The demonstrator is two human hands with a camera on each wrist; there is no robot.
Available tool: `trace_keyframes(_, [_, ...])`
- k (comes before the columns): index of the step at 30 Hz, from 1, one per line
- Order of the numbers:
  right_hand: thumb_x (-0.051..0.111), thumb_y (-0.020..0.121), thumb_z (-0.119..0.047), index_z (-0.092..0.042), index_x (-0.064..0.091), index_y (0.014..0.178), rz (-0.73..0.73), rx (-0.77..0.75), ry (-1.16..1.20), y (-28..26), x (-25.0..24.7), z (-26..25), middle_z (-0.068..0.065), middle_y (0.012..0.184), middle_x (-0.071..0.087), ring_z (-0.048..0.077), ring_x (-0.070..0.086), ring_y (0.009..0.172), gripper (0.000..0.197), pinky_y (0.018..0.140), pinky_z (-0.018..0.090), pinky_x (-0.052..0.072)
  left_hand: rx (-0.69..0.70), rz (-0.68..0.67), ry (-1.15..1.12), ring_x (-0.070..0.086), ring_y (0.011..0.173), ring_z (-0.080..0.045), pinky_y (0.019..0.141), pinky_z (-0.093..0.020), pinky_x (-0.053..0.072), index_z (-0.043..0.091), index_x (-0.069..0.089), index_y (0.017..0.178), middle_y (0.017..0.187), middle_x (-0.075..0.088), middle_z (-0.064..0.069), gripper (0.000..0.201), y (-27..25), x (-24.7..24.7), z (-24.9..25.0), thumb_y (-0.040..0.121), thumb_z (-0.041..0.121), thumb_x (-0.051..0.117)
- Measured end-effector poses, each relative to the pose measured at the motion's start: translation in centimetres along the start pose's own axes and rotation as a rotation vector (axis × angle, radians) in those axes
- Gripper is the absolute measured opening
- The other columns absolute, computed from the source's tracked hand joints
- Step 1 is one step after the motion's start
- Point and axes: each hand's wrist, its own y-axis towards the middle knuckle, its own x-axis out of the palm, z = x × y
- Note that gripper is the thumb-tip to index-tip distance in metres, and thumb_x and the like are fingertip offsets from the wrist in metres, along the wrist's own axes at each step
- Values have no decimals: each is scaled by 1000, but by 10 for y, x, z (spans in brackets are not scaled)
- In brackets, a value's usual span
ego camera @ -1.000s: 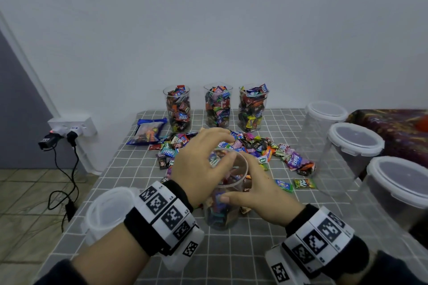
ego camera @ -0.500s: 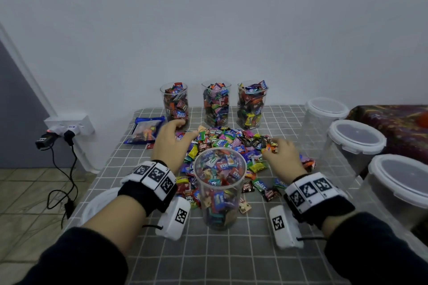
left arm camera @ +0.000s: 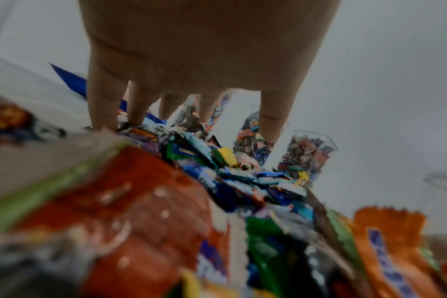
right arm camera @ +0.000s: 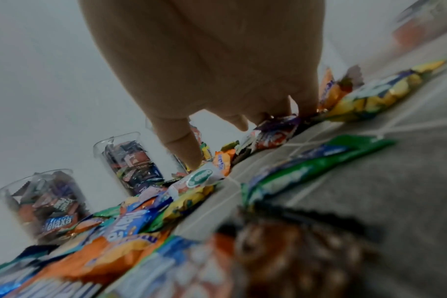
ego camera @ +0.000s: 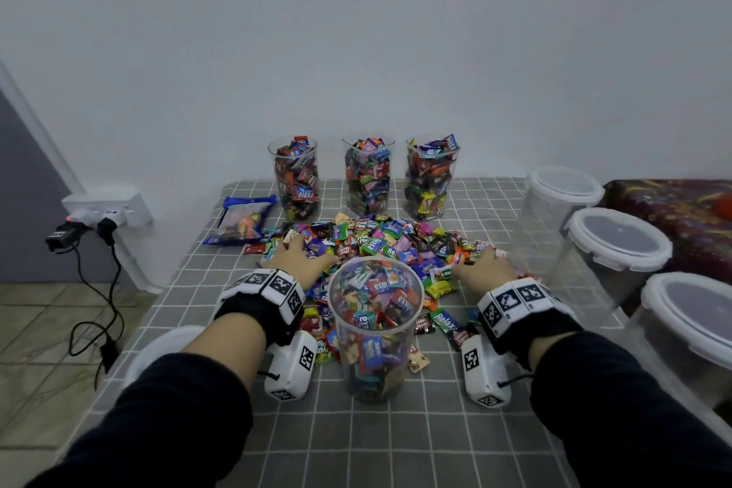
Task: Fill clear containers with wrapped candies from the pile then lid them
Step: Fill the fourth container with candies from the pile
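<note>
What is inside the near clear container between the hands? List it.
The near container holds mixed wrapped candies, heaped almost to its open rim; no lid is on it. Candies buried in the middle are covered by the outer ones.

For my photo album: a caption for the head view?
Both hands reach into the candy pile behind a nearly full container.

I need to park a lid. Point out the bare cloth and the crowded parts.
Bare: the near strip of tablecloth in front of the open container, between the forearms. Crowded: the candy pile under the left hand and right hand; lidded containers line the right edge.
</note>
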Motion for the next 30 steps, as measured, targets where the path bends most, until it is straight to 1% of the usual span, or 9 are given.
trace_keyframes(3, [55, 82, -44, -15, 32, 142, -61, -72, -16, 1, 2, -7, 17, 138, 48, 35, 45, 125, 71, 106, 46, 37, 58, -58, 107, 29, 140, -32, 114, -49, 21, 32, 10, 151, 156, 23, -8, 86, -2, 0, 5, 82, 68, 48])
trace_keyframes(5, [55, 79, -44, -19, 30, 144, -143, -148, -28, -5, 3, -15, 13, 136, 51, 32, 49, 121, 74, 102, 41, 40, 113, -134, 151, 33, 138, -31, 111, -45, 25, 34, 7, 150, 155, 25, -6, 88, -8, -3, 11, 81, 71, 48])
trace_keyframes(8, [55, 88, -41, -26, 21, 150, -244, -271, -68, -21, 3, -28, 10, 138, 50, 27, 51, 117, 72, 92, 30, 43, 196, -244, 182, 42, 131, -30, 106, -38, 38, 38, 15, 149, 152, 33, -5, 102, -15, -6, 19, 64, 82, 51])
trace_keyframes(11, [56, 76, -68, -27, 12, 152, -337, -399, -135, -35, 8, -41, 7, 151, 35, 28, 42, 131, 97, 106, 34, 37, 260, -292, 293, 43, 130, -28, 105, -40, 39, 44, 28, 144, 150, 37, -4, 110, -18, -4, 21, 45, 89, 47])
trace_keyframes(14, [54, 39, -91, -38, 14, 150, -355, -482, -249, -11, 34, -41, 3, 153, 31, 28, 38, 135, 129, 109, 47, 34, 343, -297, 371, 57, 109, -25, 91, -32, 47, 45, 49, 125, 122, 62, -1, 62, -22, -1, 18, 70, 71, 61])
trace_keyframes(17, [56, 31, -95, -51, 15, 143, -357, -508, -339, 22, 56, -33, 0, 150, 35, 27, 38, 133, 127, 104, 51, 40, 380, -258, 470, 60, 97, -26, 81, -29, 45, 38, 57, 123, 107, 67, -5, 37, -27, 1, 19, 87, 49, 58])
trace_keyframes(23, [68, 63, -70, -42, 26, 143, -311, -578, -473, -36, 24, -39, 6, 146, 36, 31, 44, 127, 95, 102, 47, 43, 323, -244, 627, 60, 100, -28, 81, -32, 47, 25, 66, 114, 109, 65, -9, 29, -22, 4, 18, 93, 38, 53])
trace_keyframes(26, [69, 71, -62, -42, 35, 139, -270, -587, -467, -45, 20, -38, 3, 138, 46, 27, 51, 120, 79, 98, 44, 47, 296, -206, 666, 60, 106, -27, 88, -35, 49, 20, 66, 113, 115, 64, -6, 28, -17, 7, 15, 92, 32, 53])
trace_keyframes(30, [63, 85, -48, -35, 48, 130, -226, -606, -497, -53, 16, -37, 3, 122, 61, 25, 58, 108, 49, 91, 37, 51, 290, -147, 601, 62, 97, -26, 83, -35, 52, 19, 70, 104, 105, 67, -5, 24, -18, 10, 12, 92, 30, 53])
